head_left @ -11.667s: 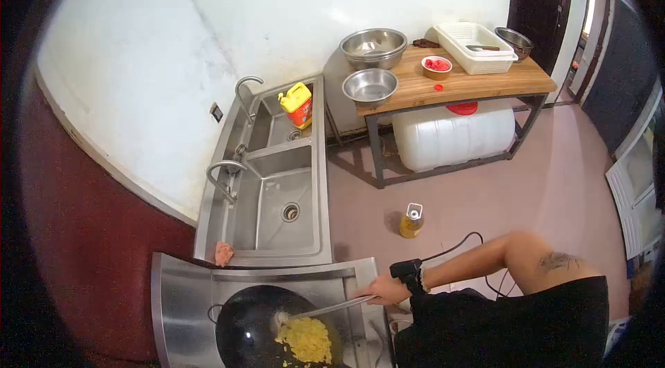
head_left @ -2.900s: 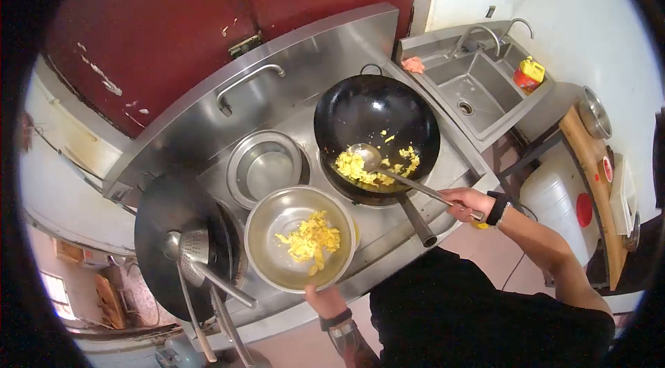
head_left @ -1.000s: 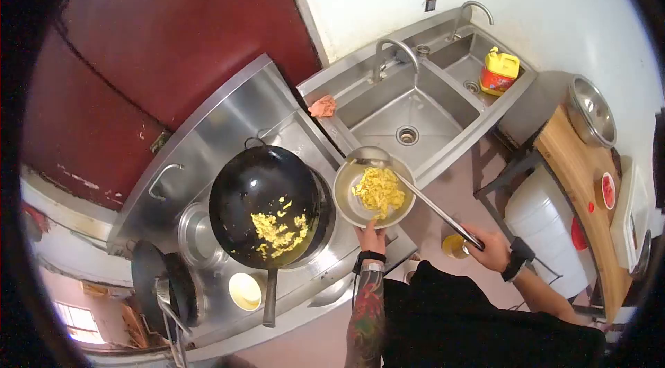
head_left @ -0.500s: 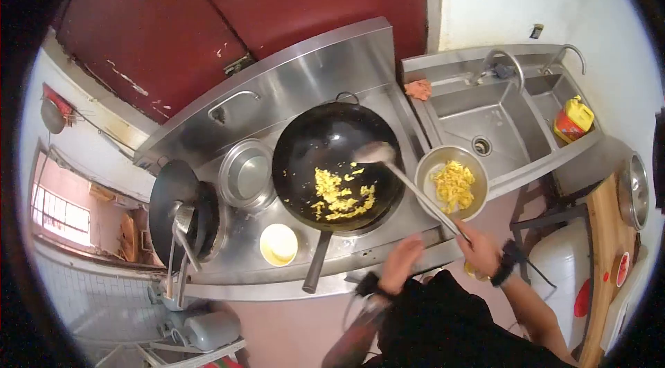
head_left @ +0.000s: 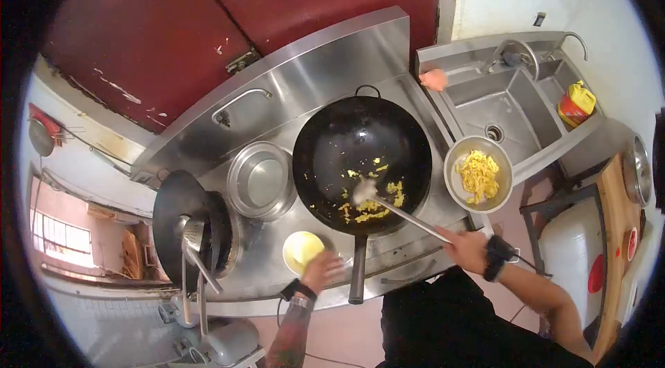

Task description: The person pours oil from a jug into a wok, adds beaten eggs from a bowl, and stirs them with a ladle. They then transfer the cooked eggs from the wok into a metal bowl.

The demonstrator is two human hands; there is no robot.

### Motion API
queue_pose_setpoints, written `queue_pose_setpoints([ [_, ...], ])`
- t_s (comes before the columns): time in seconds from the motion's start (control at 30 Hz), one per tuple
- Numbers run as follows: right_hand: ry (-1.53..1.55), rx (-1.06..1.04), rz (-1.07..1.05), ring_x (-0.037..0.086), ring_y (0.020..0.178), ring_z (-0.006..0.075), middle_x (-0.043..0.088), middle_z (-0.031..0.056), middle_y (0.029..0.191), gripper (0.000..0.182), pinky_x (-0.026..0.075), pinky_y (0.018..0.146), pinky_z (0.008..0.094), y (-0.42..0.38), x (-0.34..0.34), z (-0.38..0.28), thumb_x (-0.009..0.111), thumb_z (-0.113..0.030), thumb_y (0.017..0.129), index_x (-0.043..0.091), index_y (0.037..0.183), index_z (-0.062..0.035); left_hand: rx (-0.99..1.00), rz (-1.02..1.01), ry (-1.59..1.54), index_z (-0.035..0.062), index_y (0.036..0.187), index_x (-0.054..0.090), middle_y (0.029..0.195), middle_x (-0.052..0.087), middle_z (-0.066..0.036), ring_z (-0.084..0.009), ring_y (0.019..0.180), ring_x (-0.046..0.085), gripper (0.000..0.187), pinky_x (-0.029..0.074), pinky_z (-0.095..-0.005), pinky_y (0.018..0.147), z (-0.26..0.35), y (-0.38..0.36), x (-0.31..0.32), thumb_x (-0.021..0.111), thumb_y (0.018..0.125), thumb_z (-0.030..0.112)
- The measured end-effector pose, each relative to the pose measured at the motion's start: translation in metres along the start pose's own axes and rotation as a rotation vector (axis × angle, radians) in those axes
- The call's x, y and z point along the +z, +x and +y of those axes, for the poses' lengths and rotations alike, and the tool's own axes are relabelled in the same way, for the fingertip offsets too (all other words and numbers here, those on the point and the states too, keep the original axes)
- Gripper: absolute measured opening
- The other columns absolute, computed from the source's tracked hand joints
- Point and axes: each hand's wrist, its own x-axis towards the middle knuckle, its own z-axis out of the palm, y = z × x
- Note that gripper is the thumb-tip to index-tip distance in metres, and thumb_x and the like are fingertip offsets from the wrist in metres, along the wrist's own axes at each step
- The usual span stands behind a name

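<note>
In my right hand is the long handle of a ladle, fingers wrapped round its end. The ladle's head is down inside the black wok, among bits of scrambled egg. My left hand has its fingers stretched out at the near right rim of a small white bowl, with pale yellow showing inside. Just right of that hand, the wok's handle points toward me. A metal bowl holding more scrambled egg stands to the right of the wok.
A metal basin sits left of the wok. Farther left, a second wok holds a skimmer. At the right are a steel sink, an orange cloth and a yellow jug.
My left hand has moved left to the white bowl. The ladle's head has dropped into the egg near the wok's front, and the camera view has shifted.
</note>
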Motion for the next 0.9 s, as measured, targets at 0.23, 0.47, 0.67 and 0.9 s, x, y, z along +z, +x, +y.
queue_pose_setpoints([
  [0.23,-0.116,0.110,0.128,0.063,0.061,0.0361,0.063,0.0171,0.067,0.042,0.050,0.055,0.0465,-0.012,-0.032,-0.010,0.060,-0.023,0.088,0.054,0.129,-0.0217,-0.287,-0.323,-0.027,0.0073,0.088,0.055,0.074,0.054,-0.002,-0.0123,0.061,0.053,0.022,0.045,-0.0289,0.056,-0.002,-0.002,0.093,0.060,0.092,0.028],
  [0.47,0.059,0.048,0.273,0.062,0.064,0.0378,0.063,0.0189,0.069,0.039,0.051,0.058,0.0473,0.052,0.028,-0.013,0.057,-0.023,0.089,0.054,0.128,-0.0209,-0.175,-0.391,0.071,0.0118,0.081,0.047,0.057,0.038,0.005,-0.0081,0.043,0.038,0.018,0.035,-0.0277,0.044,-0.011,-0.001,0.091,0.063,0.089,0.017],
  [0.67,-0.022,0.137,0.136,0.060,0.058,0.0366,0.061,0.0170,0.064,0.041,0.048,0.055,0.0466,-0.040,-0.012,-0.012,0.058,-0.025,0.089,0.053,0.129,-0.0231,-0.105,-0.329,0.042,0.0109,0.083,0.046,0.056,0.042,0.003,-0.0104,0.042,0.043,0.019,0.038,-0.0289,0.041,-0.031,-0.006,0.098,0.065,0.087,0.014],
  [0.9,0.049,0.139,0.342,0.064,0.063,0.0344,0.065,0.0167,0.072,0.038,0.051,0.058,0.0419,-0.030,-0.020,-0.002,0.064,-0.019,0.085,0.060,0.123,-0.0178,0.150,-0.133,0.047,0.0068,0.088,0.044,0.055,0.042,-0.001,-0.0126,0.039,0.044,0.021,0.040,-0.0302,0.036,-0.039,-0.037,0.150,0.064,0.086,0.010],
])
